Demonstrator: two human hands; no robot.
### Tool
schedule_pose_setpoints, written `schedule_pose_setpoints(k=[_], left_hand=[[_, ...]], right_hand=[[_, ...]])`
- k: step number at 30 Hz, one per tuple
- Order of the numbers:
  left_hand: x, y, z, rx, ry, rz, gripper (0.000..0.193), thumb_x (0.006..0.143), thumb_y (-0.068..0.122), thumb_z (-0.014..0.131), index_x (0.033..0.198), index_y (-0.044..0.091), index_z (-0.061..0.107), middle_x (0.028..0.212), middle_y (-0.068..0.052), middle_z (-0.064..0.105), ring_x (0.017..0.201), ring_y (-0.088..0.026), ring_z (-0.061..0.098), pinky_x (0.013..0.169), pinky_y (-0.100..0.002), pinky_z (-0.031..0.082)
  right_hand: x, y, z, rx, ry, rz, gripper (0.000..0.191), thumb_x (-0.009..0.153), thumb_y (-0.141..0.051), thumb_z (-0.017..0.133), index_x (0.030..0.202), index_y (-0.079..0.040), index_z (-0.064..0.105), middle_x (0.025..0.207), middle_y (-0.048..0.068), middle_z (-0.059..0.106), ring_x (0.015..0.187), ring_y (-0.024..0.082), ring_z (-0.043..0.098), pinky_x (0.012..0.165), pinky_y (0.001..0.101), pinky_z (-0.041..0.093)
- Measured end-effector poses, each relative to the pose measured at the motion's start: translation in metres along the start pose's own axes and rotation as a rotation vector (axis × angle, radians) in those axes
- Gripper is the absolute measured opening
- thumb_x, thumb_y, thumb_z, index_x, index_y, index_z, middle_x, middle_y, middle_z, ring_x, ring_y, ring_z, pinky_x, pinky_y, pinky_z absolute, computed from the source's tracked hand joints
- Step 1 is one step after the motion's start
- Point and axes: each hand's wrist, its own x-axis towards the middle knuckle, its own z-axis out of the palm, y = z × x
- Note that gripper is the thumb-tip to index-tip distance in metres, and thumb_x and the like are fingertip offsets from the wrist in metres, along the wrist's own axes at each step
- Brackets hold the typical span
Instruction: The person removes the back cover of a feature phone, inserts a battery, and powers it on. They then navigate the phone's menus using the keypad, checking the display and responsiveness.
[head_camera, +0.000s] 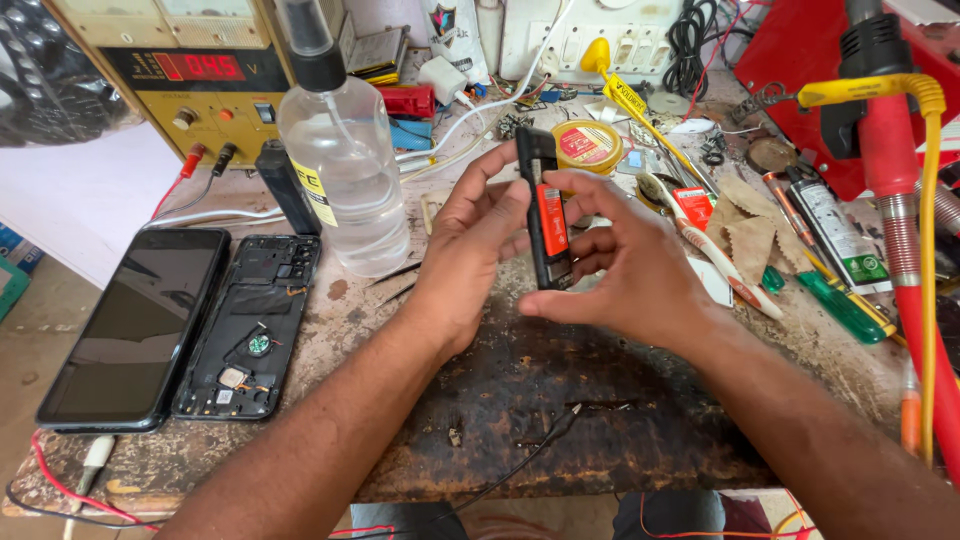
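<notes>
Here, the small black handset (546, 215) stands edge-on, upright above the scarred workbench (560, 400), an orange-red panel showing on its exposed side. The left hand (470, 255) braces its rear edge, fingers pressed together; the right hand (625, 265) pinches it — thumb low, forefinger across the top. Its far face is hidden (the palms cover it). Left lie a dark smartphone (135, 325) and an opened rear housing (250, 325).

Your two forearms enter bare from the lower edge, no sleeves showing. Your left hand (470, 255) and right hand (630, 270) wear no gloves, rings or watch.
</notes>
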Motion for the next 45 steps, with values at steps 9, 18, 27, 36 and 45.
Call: schedule_pose_setpoints(k=[9, 18, 27, 36, 45], left_hand=[[-0.008, 0.011, 0.001, -0.174, -0.317, -0.001, 0.033, 0.109, 0.02, 0.055, 0.134, -0.001, 0.06, 0.117, -0.012, 0.074, 0.107, -0.019, 0.071, 0.091, -0.033, 0.06], [-0.003, 0.003, -0.003, -0.007, -0.143, 0.078, 0.015, 0.103, 0.008, 0.069, 0.115, 0.0, 0.064, 0.108, -0.007, 0.071, 0.1, -0.01, 0.067, 0.094, -0.027, 0.056], [0.002, -0.011, -0.004, 0.147, -0.052, 0.085, 0.016, 0.096, 0.004, 0.073, 0.111, 0.001, 0.068, 0.1, -0.005, 0.072, 0.086, -0.008, 0.063, 0.075, -0.025, 0.052], [0.007, -0.009, -0.009, 0.113, -0.114, 0.011, 0.017, 0.092, 0.005, 0.075, 0.109, 0.003, 0.071, 0.094, -0.005, 0.075, 0.082, -0.009, 0.069, 0.072, -0.026, 0.057], [0.029, -0.006, -0.004, 0.256, 0.056, 0.079, 0.014, 0.087, 0.004, 0.079, 0.1, 0.0, 0.075, 0.086, -0.004, 0.072, 0.07, -0.008, 0.062, 0.062, -0.024, 0.05]], right_hand=[[-0.003, 0.02, -0.01, 0.808, -0.257, -0.095, 0.108, 0.071, -0.003, 0.091, 0.16, -0.008, 0.03, 0.136, 0.012, 0.06, 0.113, 0.023, 0.072, 0.096, 0.0409, 0.064], [0.002, 0.043, -0.014, 0.633, -0.242, 0.022, 0.074, 0.087, -0.004, 0.079, 0.152, -0.01, 0.045, 0.122, 0.002, 0.068, 0.104, 0.008, 0.063, 0.087, 0.0287, 0.055], [0.014, 0.056, -0.015, 0.544, -0.063, 0.075, 0.031, 0.1, -0.019, 0.069, 0.126, -0.003, 0.07, 0.1, 0.002, 0.07, 0.084, 0.008, 0.061, 0.075, 0.0277, 0.053], [0.014, 0.061, -0.015, 0.599, -0.072, 0.134, 0.029, 0.102, -0.022, 0.064, 0.124, -0.004, 0.069, 0.101, -0.001, 0.072, 0.087, 0.007, 0.061, 0.076, 0.0262, 0.051], [0.018, 0.054, -0.014, 0.64, -0.041, 0.112, 0.037, 0.098, -0.019, 0.06, 0.133, -0.006, 0.064, 0.108, -0.002, 0.072, 0.09, 0.005, 0.063, 0.078, 0.0254, 0.054]])
